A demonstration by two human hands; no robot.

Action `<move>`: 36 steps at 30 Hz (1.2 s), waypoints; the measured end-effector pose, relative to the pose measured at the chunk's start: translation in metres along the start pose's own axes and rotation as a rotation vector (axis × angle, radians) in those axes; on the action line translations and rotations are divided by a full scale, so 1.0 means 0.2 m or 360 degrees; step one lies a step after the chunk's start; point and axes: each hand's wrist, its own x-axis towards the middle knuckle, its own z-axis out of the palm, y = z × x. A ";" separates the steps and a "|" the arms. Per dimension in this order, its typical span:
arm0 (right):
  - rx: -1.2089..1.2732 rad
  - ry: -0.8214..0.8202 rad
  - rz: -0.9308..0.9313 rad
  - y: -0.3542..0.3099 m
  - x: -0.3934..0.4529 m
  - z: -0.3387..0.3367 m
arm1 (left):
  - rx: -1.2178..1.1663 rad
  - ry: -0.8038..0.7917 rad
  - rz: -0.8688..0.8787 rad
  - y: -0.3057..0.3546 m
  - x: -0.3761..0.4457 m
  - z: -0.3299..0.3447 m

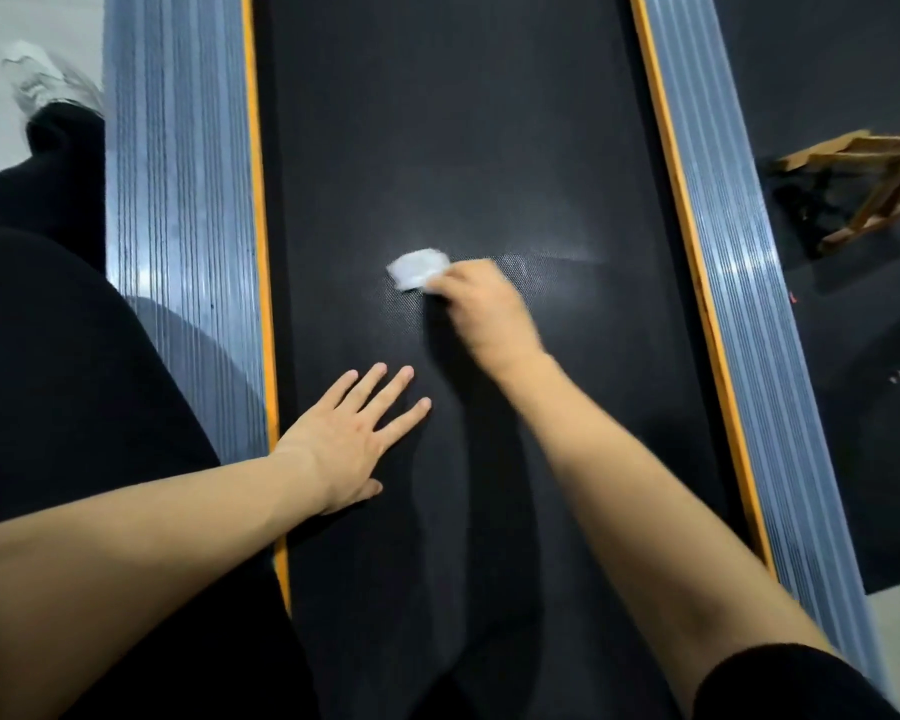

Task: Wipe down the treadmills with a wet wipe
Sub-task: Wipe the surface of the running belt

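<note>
While the wet wipe (418, 268) is pinched in the curled fingers (440, 288) of the right hand (481, 309) and pressed to the middle of the treadmill belt (489, 122), the left hand (346, 444) is laid flat near the belt's left edge, its fingers straight and spread. A damp sheen is seen toward the right edge. The stroke is best carried fully across to the orange strip (254, 148) with even pressure, each pass overlapped, and the ribbed side rails (178, 174) taken afterwards.
</note>
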 end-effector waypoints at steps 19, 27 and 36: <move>0.0282 -0.0512 -0.0373 -0.30 -0.05 0.07 | 0.0003 -0.0091 -0.0015 0.01 0.00 -0.02; -0.0415 0.0226 0.1374 0.88 -0.50 -0.41 | -0.0028 -0.0029 0.0009 0.01 0.01 0.00; -0.0046 0.0896 0.1559 0.75 -0.46 -0.18 | -0.0011 -0.0008 0.0119 -0.07 0.05 -0.21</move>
